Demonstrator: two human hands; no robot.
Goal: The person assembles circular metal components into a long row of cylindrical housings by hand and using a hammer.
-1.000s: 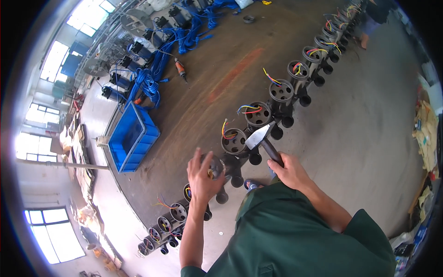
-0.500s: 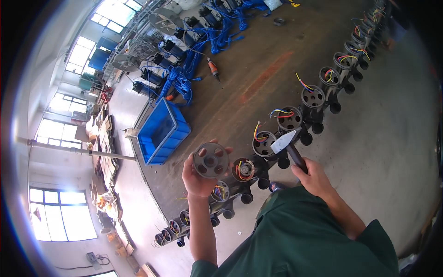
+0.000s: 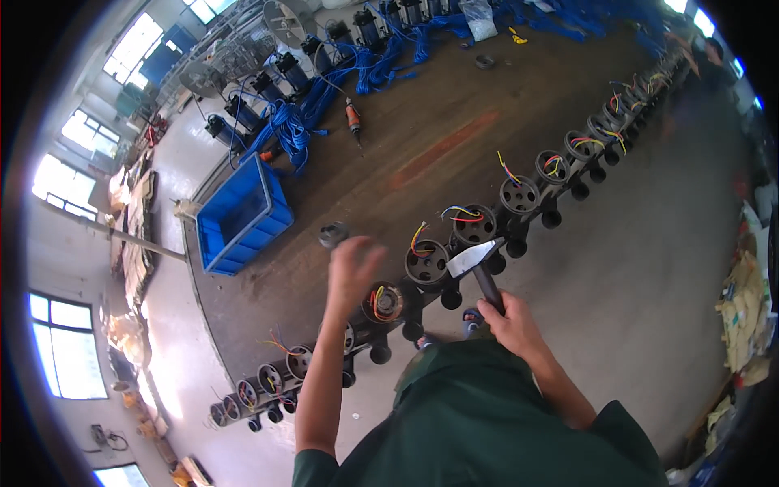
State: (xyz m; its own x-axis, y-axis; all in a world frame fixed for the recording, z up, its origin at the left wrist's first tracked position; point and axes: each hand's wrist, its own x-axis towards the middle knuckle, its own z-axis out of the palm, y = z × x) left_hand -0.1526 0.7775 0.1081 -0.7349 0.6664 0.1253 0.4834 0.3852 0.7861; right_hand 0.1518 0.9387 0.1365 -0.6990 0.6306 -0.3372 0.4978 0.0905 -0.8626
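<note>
My right hand is wrapped round the dark handle of a hammer, its pale metal head over the row of round housings. My left hand, smeared by motion, is over the near side of the bench. Just beyond its fingers is a blurred, round grey metal part; I cannot tell whether the hand touches it. Nearest to my left hand is an open motor housing with a copper winding and coloured wires. To its right stands a housing with a holed round cover.
More wired housings continue the row along the bench's near edge. A blue plastic crate stands on the brown bench at left. Behind lie an orange power tool, blue cables and black motors. Another person is at far right.
The holed round cover that faced me in my left hand no longer shows there; that hand has reached farther over the bench. My view has shifted right. The hammer stays in my right hand.
</note>
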